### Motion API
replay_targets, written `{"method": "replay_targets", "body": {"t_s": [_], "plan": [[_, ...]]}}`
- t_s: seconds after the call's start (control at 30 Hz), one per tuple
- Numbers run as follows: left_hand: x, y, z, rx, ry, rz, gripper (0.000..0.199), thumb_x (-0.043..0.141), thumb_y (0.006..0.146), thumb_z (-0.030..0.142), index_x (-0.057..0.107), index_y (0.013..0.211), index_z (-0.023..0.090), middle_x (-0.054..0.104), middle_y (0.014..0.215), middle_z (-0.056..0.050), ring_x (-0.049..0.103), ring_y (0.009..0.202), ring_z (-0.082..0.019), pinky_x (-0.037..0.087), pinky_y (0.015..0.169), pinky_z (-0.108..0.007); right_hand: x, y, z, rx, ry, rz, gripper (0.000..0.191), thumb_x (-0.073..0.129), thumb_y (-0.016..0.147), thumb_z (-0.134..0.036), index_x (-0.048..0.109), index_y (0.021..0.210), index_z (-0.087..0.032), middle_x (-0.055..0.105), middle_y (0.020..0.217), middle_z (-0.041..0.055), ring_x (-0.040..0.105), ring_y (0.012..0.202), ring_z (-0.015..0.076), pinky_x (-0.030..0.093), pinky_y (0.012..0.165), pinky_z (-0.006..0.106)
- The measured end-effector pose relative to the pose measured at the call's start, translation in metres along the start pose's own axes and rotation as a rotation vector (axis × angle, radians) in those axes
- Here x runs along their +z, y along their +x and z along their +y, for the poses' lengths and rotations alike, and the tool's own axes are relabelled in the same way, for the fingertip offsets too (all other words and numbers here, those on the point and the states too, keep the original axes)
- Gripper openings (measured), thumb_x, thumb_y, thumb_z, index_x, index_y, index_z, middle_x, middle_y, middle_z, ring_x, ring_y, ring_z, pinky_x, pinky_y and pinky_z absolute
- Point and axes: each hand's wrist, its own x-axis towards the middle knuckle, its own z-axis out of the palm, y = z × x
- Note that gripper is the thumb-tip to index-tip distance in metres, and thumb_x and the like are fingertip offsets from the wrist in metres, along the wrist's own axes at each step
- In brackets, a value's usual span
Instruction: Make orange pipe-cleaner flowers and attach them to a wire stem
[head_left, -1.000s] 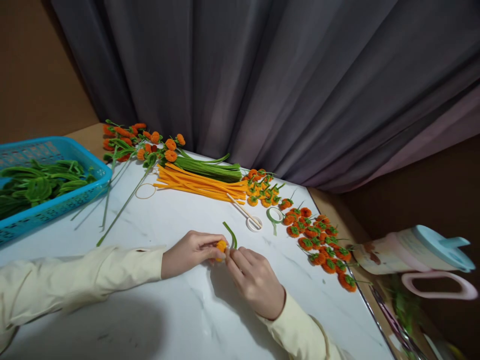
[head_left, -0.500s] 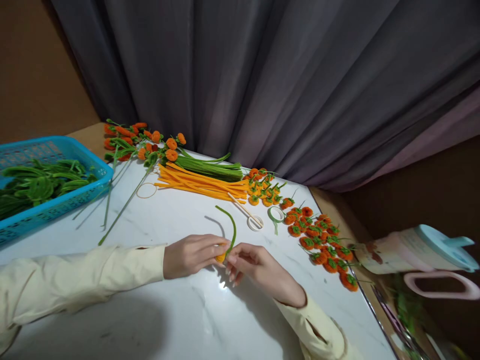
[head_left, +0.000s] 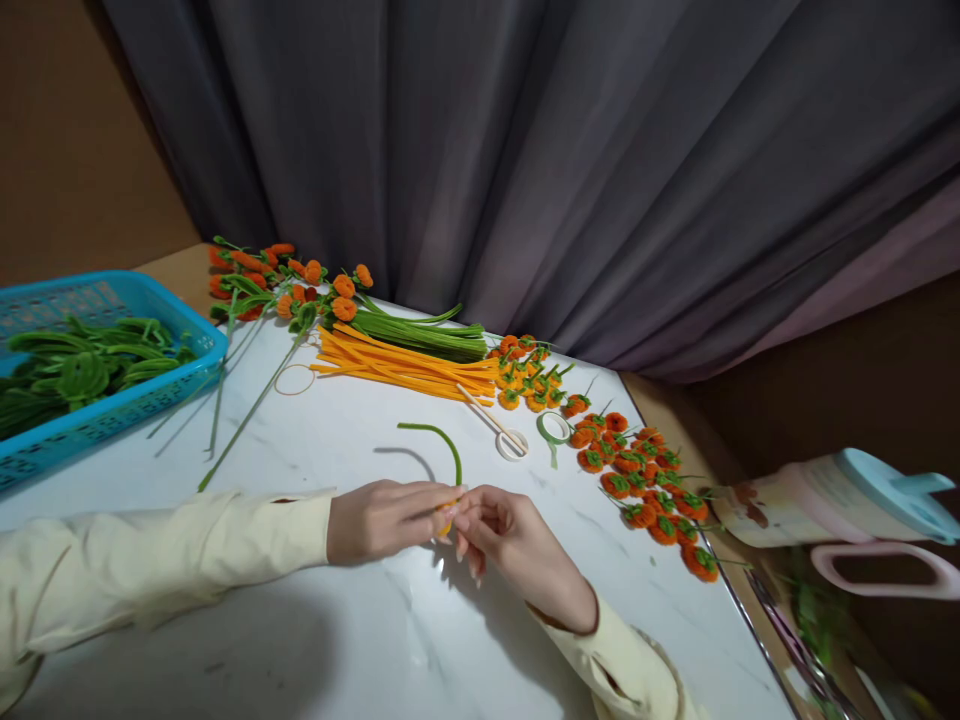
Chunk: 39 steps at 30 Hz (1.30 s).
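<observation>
Over the middle of the table, my left hand [head_left: 379, 522] is closed round a small yellow-orange fuzzy ball [head_left: 448, 522], mostly hidden by the fingers. A green pipe cleaner [head_left: 452, 447] rises from between both hands and curves over to the left at its free end. My right hand [head_left: 517, 545] pinches at the base of that pipe cleaner, its fingertips against those of my left hand. How the pipe cleaner meets the ball is hidden. Beyond the hands lie bundles of orange pipe cleaners [head_left: 405, 367] and green pipe cleaners [head_left: 427, 335].
A blue basket [head_left: 180, 375] of green leaves stands at left, near orange flowers [head_left: 343, 308] on stems. Green tape [head_left: 553, 428], a white ring [head_left: 511, 446] with a stick across it, and rows of orange fuzzy balls [head_left: 630, 462] lie at right. A cup [head_left: 810, 500] sits beyond.
The green pipe cleaner's free end has swung left and down, bending more sharply. My right hand has turned slightly and its fingers have closed in by the ball; my left hand has barely moved.
</observation>
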Motion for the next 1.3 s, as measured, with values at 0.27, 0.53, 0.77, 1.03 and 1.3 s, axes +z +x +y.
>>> {"method": "replay_targets", "body": {"t_s": [0.27, 0.53, 0.77, 1.03, 1.3], "plan": [[0.0, 0.003, -0.002, 0.2, 0.218, 0.268, 0.041, 0.051, 0.087, 0.009, 0.044, 0.127, 0.012, 0.053, 0.125, -0.021, 0.06, 0.108, -0.019, 0.053, 0.082, -0.02, 0.011, -0.004, -0.002, -0.208, -0.1, 0.182, 0.02, 0.053, 0.084, -0.033, 0.053, 0.079, -0.014, 0.051, 0.056, -0.0031, 0.04, 0.042, 0.0061, 0.033, 0.041, 0.018], [0.004, 0.004, 0.003, -0.072, -0.077, 0.369, 0.024, 0.059, 0.083, 0.016, 0.063, 0.106, 0.014, 0.062, 0.116, -0.013, 0.061, 0.105, -0.02, 0.052, 0.089, -0.022, 0.012, -0.003, 0.006, -0.349, -0.165, 0.28, 0.017, 0.053, 0.086, -0.03, 0.055, 0.078, -0.015, 0.054, 0.058, -0.002, 0.042, 0.045, 0.0069, 0.033, 0.043, 0.019], [0.005, 0.007, 0.002, -0.431, -0.342, 0.33, 0.024, 0.068, 0.073, 0.018, 0.07, 0.097, 0.013, 0.073, 0.092, -0.004, 0.069, 0.075, -0.013, 0.055, 0.073, -0.015, 0.013, 0.0, 0.011, -0.355, -0.188, 0.315, 0.017, 0.051, 0.086, -0.028, 0.054, 0.077, -0.015, 0.054, 0.057, -0.0023, 0.043, 0.046, 0.0081, 0.035, 0.045, 0.02], [0.001, 0.018, 0.0, -0.777, -0.745, 0.169, 0.032, 0.071, 0.07, 0.033, 0.071, 0.092, 0.01, 0.072, 0.088, -0.007, 0.066, 0.081, -0.018, 0.055, 0.074, -0.024, 0.008, -0.002, 0.01, -0.49, -0.546, 0.304, 0.013, 0.042, 0.087, -0.019, 0.051, 0.077, -0.017, 0.053, 0.061, -0.0002, 0.047, 0.053, 0.0113, 0.037, 0.052, 0.022], [-0.01, 0.025, -0.008, -0.941, -1.156, -0.102, 0.031, 0.075, 0.065, 0.037, 0.072, 0.08, 0.009, 0.071, 0.081, -0.007, 0.066, 0.078, -0.016, 0.052, 0.08, -0.025, 0.006, -0.006, 0.015, -0.688, -0.933, 0.24, 0.014, 0.035, 0.077, -0.008, 0.045, 0.078, -0.018, 0.051, 0.062, 0.0023, 0.041, 0.051, 0.0139, 0.029, 0.048, 0.025]]}}
